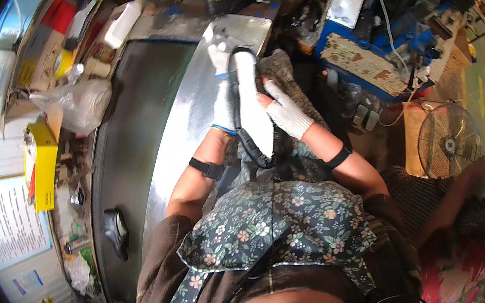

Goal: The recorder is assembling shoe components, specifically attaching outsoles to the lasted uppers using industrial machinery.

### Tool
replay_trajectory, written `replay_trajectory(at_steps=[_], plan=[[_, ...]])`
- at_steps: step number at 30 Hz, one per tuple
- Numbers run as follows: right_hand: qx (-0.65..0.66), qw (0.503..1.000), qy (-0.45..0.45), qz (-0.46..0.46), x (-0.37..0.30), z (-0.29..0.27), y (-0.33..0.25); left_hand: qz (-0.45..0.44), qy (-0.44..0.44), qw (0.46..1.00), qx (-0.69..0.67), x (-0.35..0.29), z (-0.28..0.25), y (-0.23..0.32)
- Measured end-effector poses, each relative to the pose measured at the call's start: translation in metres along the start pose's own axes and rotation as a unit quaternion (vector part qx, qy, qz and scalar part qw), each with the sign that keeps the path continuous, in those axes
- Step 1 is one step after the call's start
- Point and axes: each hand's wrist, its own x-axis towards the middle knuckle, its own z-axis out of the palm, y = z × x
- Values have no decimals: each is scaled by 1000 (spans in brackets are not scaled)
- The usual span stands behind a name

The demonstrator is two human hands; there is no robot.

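Note:
A black shoe (pixel 252 107) is held bottom up over my lap, its long white underside facing me and a black rim bending round it. My left hand (pixel 222 82), in a white knit glove with a blue cuff edge, grips it along the left side near the far end, fingers partly hidden. On the right, my gloved right hand (pixel 286 109) holds the shoe's edge, with bare fingertips showing against the white underside. A brown, fuzzy cloth (pixel 282 71) lies just beyond the right hand.
A shiny metal ledge (pixel 181 120) runs at my left, beside a dark conveyor belt (pixel 139 157) carrying another black shoe (pixel 116 233). Shelves with a white bottle (pixel 124 23) stand farther left. At right are a blue machine (pixel 359 63), a fan (pixel 450 142) and another person's arm (pixel 455 196).

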Motion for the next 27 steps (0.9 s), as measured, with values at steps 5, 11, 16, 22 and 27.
replay_trajectory(at_steps=[5, 11, 16, 22, 27], plan=[[-30, 996, -51, -68, -20, -35, -45, 29, 14, 998, -57, -10, 66, 17], [177, 982, 45, 45, -76, -87, -69, 46, -3, 997, 66, -28, 102, -12], [-30, 969, 227, -95, -96, -211, -120, 154, -137, 773, 600, -37, 56, -24], [-520, 689, 504, -19, -43, -383, -190, 358, -260, 469, 764, -42, 23, -40], [-518, 684, 494, 142, -19, -447, -218, 365, -216, 472, 773, -34, 32, -48]])
